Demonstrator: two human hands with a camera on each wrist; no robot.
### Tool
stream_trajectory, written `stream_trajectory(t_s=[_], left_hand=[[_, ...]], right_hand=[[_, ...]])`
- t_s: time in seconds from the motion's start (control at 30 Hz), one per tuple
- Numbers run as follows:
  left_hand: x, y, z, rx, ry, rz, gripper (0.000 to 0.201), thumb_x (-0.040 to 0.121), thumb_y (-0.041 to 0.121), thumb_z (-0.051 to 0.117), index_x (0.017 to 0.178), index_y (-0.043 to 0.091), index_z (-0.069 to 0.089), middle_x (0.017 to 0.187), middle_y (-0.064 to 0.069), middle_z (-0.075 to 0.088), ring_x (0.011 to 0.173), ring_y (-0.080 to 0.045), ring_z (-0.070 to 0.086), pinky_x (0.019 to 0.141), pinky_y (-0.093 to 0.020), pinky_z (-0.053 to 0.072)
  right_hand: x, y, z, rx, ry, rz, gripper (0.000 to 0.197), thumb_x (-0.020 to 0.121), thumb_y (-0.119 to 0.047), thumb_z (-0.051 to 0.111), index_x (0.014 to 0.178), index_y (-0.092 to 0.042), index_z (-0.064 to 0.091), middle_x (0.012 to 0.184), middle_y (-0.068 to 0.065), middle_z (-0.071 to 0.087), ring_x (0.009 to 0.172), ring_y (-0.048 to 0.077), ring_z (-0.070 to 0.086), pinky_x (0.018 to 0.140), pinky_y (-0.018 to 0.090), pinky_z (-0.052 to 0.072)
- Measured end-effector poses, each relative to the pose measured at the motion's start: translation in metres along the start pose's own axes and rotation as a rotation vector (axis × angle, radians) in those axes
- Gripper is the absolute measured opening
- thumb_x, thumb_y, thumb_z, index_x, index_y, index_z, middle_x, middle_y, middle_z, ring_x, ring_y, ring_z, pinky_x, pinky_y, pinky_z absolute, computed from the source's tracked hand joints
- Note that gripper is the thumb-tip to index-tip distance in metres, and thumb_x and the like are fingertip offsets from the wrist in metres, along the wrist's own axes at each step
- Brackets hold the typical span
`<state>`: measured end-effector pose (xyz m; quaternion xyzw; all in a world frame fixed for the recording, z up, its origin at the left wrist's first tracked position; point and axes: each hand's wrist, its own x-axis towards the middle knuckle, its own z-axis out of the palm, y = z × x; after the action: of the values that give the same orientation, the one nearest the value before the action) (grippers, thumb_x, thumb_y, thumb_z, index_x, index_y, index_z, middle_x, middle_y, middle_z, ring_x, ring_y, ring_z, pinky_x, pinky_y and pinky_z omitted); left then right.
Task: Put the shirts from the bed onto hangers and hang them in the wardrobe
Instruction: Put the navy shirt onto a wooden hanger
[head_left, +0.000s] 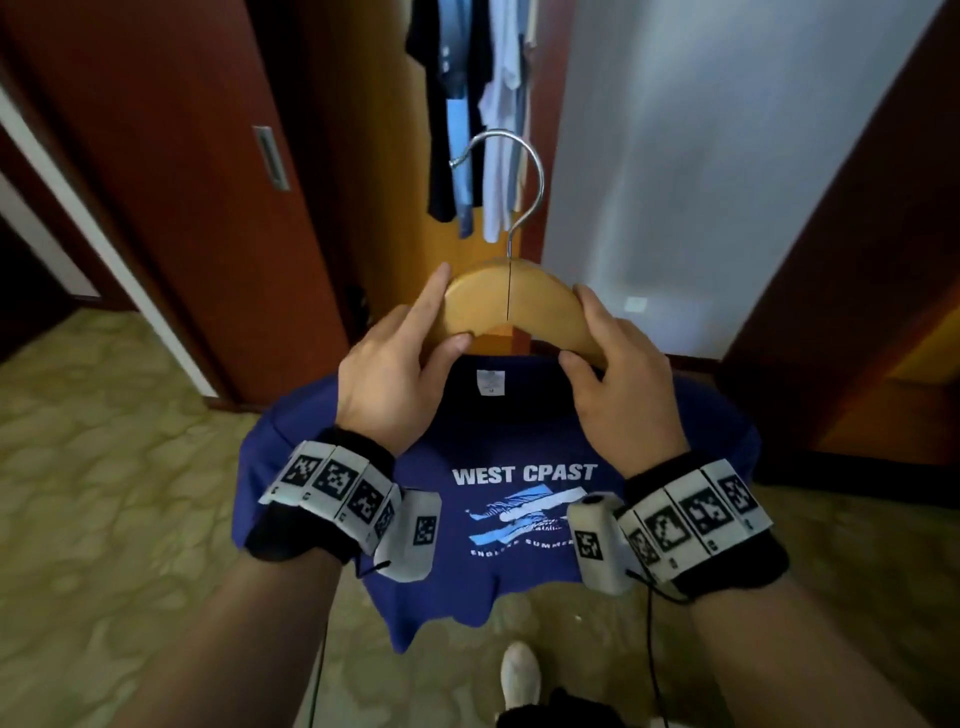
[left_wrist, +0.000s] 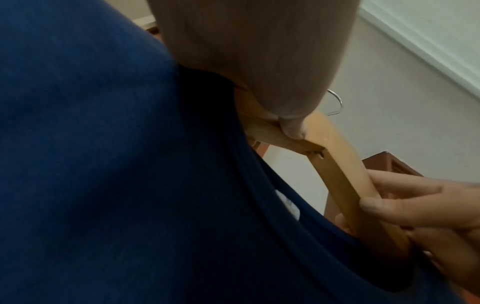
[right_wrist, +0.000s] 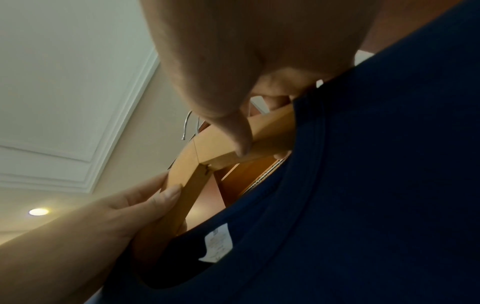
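Observation:
A wooden hanger (head_left: 498, 299) with a metal hook (head_left: 519, 166) is held up in front of the open wardrobe. A blue T-shirt (head_left: 519, 499) printed "WEST CPAST" hangs from it, its collar around the hanger's arms. My left hand (head_left: 400, 374) pinches the hanger's left arm between thumb and fingers, index finger stretched along the wood. My right hand (head_left: 608, 364) grips the right arm the same way. The left wrist view shows the hanger (left_wrist: 337, 164) entering the blue shirt (left_wrist: 103, 164); the right wrist view shows the hanger (right_wrist: 207, 152) and the shirt (right_wrist: 363, 185).
Several dark, blue and white garments (head_left: 472, 104) hang inside the wardrobe straight ahead. A reddish-brown wardrobe door (head_left: 171, 182) stands open on the left, another wooden panel (head_left: 857, 234) on the right. A white wall (head_left: 701, 156) lies behind. Patterned floor (head_left: 104, 493) and my white shoe (head_left: 519, 670) are below.

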<state>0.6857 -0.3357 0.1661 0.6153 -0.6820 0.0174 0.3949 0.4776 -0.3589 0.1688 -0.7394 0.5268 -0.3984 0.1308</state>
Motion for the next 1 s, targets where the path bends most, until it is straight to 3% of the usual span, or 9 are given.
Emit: stream_trajectory(t_s=[0.07, 0.27, 0.43, 0.6, 0.7, 0.77, 1.0], left_hand=[[0.025, -0.018, 0.011, 0.029, 0.006, -0.013, 0.063, 0.095, 0.048, 0.046, 0.151, 0.032, 0.025, 0.111, -0.003, 0.062, 0.098, -0.022, 0.056, 0.075, -0.037, 0.047], [0.109, -0.067, 0.031, 0.086, 0.052, -0.065, 0.062, 0.094, 0.051, 0.047, 0.15, 0.034, 0.027, 0.111, 0.0, 0.062, 0.1, -0.014, 0.052, 0.077, -0.034, 0.046], [0.154, -0.116, 0.033, 0.105, 0.089, -0.13, 0.062, 0.095, 0.04, 0.056, 0.15, 0.031, 0.027, 0.114, -0.005, 0.062, 0.1, -0.013, 0.051, 0.08, -0.037, 0.047], [0.202, -0.177, 0.025, 0.087, 0.107, -0.182, 0.065, 0.095, 0.042, 0.056, 0.151, 0.034, 0.023, 0.124, -0.003, 0.06, 0.111, -0.022, 0.055, 0.087, -0.034, 0.043], [0.239, -0.214, 0.025, 0.054, 0.086, -0.166, 0.066, 0.096, 0.041, 0.054, 0.152, 0.034, 0.021, 0.134, 0.0, 0.056, 0.121, -0.02, 0.05, 0.089, -0.026, 0.034], [0.267, -0.238, 0.025, 0.01, 0.06, -0.138, 0.066, 0.096, 0.04, 0.053, 0.152, 0.034, 0.019, 0.137, 0.001, 0.054, 0.123, -0.018, 0.048, 0.089, -0.023, 0.031], [0.368, -0.322, 0.029, -0.162, -0.042, 0.02, 0.068, 0.097, 0.034, 0.054, 0.153, 0.028, 0.017, 0.137, -0.002, 0.053, 0.122, -0.02, 0.05, 0.092, -0.022, 0.036]], right_hand=[[0.033, 0.009, 0.019, 0.055, -0.011, -0.022, 0.06, 0.093, -0.018, 0.058, 0.147, -0.026, 0.036, 0.108, 0.0, 0.055, 0.103, 0.02, 0.052, 0.097, 0.051, 0.042], [0.137, 0.024, 0.068, 0.146, -0.047, -0.065, 0.059, 0.092, -0.016, 0.06, 0.147, -0.024, 0.038, 0.114, 0.006, 0.059, 0.105, 0.021, 0.053, 0.097, 0.049, 0.044], [0.209, 0.019, 0.113, 0.17, -0.169, -0.107, 0.06, 0.091, -0.018, 0.061, 0.146, -0.024, 0.039, 0.109, 0.003, 0.058, 0.106, 0.022, 0.054, 0.098, 0.052, 0.042], [0.276, -0.004, 0.158, 0.137, -0.234, -0.192, 0.062, 0.09, -0.018, 0.063, 0.147, -0.023, 0.039, 0.12, 0.007, 0.062, 0.111, 0.02, 0.055, 0.1, 0.031, 0.04], [0.311, -0.015, 0.186, 0.078, -0.208, -0.192, 0.062, 0.092, -0.022, 0.061, 0.148, -0.028, 0.035, 0.12, 0.006, 0.062, 0.11, 0.021, 0.055, 0.101, 0.041, 0.041], [0.332, -0.022, 0.203, 0.047, -0.18, -0.162, 0.063, 0.093, -0.024, 0.06, 0.149, -0.03, 0.033, 0.119, 0.007, 0.061, 0.109, 0.022, 0.054, 0.099, 0.042, 0.042], [0.409, -0.055, 0.244, -0.113, -0.114, -0.084, 0.064, 0.093, -0.03, 0.059, 0.15, -0.035, 0.029, 0.117, 0.009, 0.06, 0.104, 0.025, 0.055, 0.089, 0.045, 0.047]])
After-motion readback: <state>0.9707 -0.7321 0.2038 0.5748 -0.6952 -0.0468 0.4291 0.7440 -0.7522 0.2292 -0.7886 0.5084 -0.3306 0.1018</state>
